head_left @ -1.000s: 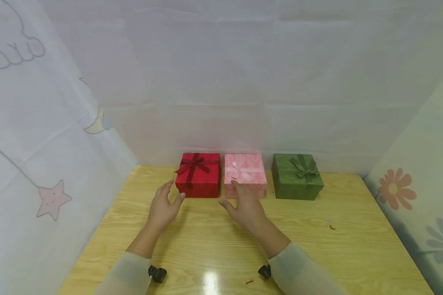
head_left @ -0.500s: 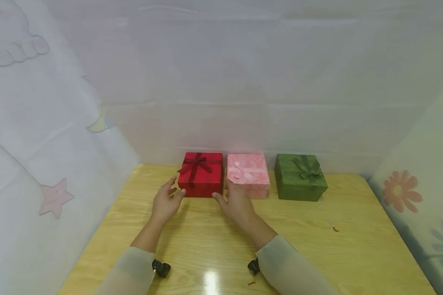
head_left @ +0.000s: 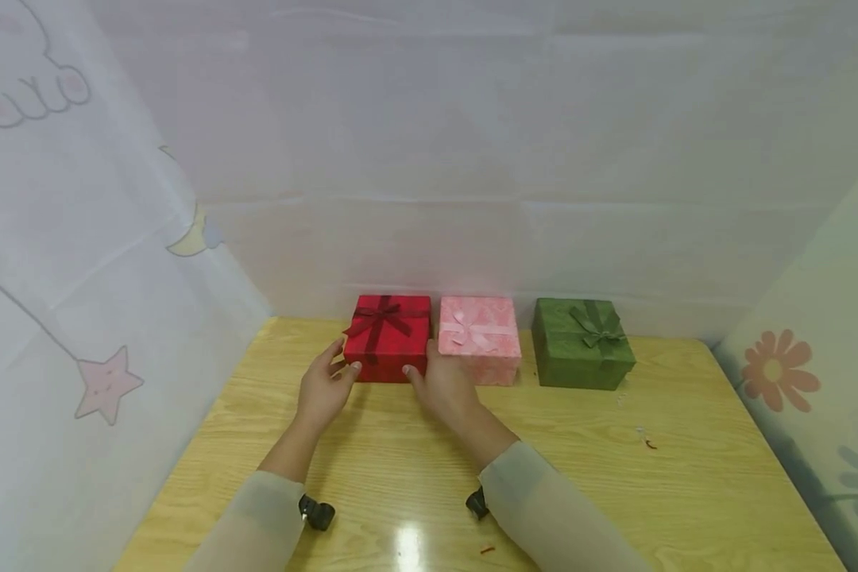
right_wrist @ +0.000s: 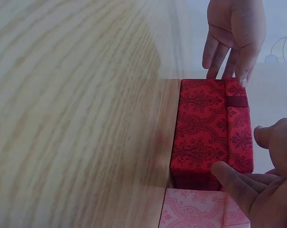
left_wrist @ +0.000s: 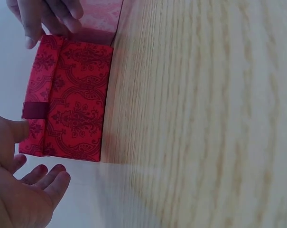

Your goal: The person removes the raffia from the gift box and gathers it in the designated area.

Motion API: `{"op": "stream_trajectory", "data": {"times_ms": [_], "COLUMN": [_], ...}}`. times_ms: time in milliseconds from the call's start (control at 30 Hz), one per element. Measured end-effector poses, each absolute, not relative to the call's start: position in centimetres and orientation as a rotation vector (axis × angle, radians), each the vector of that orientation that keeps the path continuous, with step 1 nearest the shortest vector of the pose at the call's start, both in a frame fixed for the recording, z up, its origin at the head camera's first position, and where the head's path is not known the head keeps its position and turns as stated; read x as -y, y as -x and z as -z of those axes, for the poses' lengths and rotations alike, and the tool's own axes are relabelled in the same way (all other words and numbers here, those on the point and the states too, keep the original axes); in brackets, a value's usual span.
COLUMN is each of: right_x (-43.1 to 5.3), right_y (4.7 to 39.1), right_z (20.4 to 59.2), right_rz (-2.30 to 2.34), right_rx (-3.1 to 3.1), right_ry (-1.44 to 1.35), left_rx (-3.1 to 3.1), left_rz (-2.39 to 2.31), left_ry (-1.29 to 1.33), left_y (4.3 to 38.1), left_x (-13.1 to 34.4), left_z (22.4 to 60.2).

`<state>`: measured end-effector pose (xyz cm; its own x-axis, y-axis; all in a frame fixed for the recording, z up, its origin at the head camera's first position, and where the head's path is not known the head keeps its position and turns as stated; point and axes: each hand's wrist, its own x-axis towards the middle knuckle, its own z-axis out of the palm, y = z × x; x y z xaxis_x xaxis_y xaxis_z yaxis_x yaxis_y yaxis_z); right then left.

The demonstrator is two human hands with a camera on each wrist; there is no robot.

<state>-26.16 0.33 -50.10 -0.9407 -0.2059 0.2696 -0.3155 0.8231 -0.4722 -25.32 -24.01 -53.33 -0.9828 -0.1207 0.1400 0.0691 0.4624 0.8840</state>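
A red gift box [head_left: 388, 338] with a dark red ribbon bow sits at the back of the wooden table. My left hand [head_left: 324, 391] is at its left side, thumb by the front lid edge. In the left wrist view the other left fingers stand a little off the box. My right hand [head_left: 449, 388] is at its right side, fingertips by the gap before the pink gift box [head_left: 479, 326], thumb near the red box's front. In the right wrist view one right finger overlaps the red box's corner; whether it presses there I cannot tell. Neither hand encloses the box.
A green gift box [head_left: 582, 342] with a green bow stands to the right of the pink one. Small scraps [head_left: 647, 438] lie on the table [head_left: 400, 461]. A pale cloth backdrop [head_left: 400, 159] rises behind the boxes.
My right hand has moved left, from in front of the pink box to the red box's right side. The left hand has come slightly closer to the red box. The boxes rest as before.
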Motion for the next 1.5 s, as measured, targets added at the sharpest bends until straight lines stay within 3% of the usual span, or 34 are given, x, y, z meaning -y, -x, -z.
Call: {"op": "stream_trajectory", "data": {"times_ms": [733,1500], "right_x": [0.0,-1.8], "right_y": [26.3,24.8], "right_z": [48.9,50.2], "right_rz": [-0.712,-0.524], "right_rx": [2.914,2.655], "right_ry": [-0.393,-0.644], "left_rx": [2.502,2.439], "left_rz": [1.487,1.418], "left_ry": [-0.148,-0.190], "left_y": [25.0,20.9], "left_x": [23.3,23.4], "left_z": [53.4,53.6]}}
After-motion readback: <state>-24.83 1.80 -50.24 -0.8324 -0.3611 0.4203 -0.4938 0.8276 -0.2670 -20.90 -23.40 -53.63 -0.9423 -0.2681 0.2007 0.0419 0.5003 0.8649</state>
